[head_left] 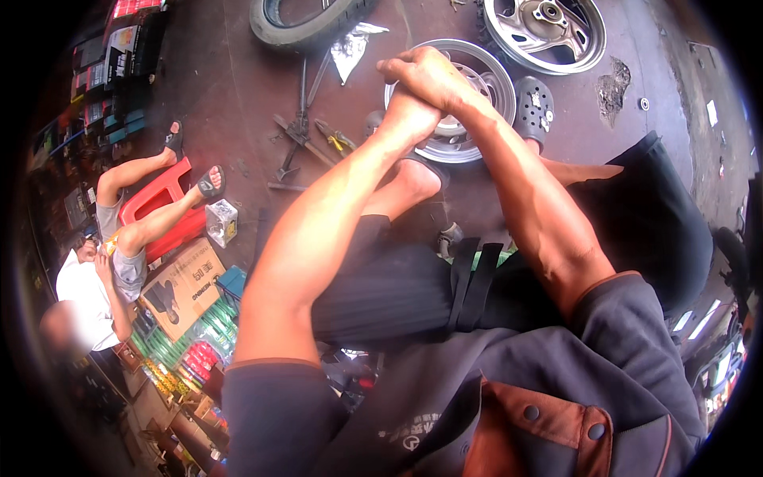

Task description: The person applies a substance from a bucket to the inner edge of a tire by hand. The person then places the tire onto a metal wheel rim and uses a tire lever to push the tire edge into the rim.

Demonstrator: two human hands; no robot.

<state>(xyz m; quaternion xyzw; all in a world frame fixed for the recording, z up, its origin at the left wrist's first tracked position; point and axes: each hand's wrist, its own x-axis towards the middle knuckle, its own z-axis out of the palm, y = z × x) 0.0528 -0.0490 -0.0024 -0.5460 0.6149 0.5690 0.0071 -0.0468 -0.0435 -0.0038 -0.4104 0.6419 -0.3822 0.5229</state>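
Note:
My right hand has its fingers curled over my left hand, above a silver wheel rim. The fingers of my left hand are hidden under the right, and I cannot make out what either hand grips. My dark clog rests at the rim's right side. Left of the rim lie yellow-handled pliers and a dark metal tool with long bars. A tire and a crumpled silver wrapper lie beyond them.
A second wheel rim lies at upper right. At left, another person in a white shirt sits near a red plastic stool, a cardboard box and piled packaged goods. Shelves of boxes line the upper left.

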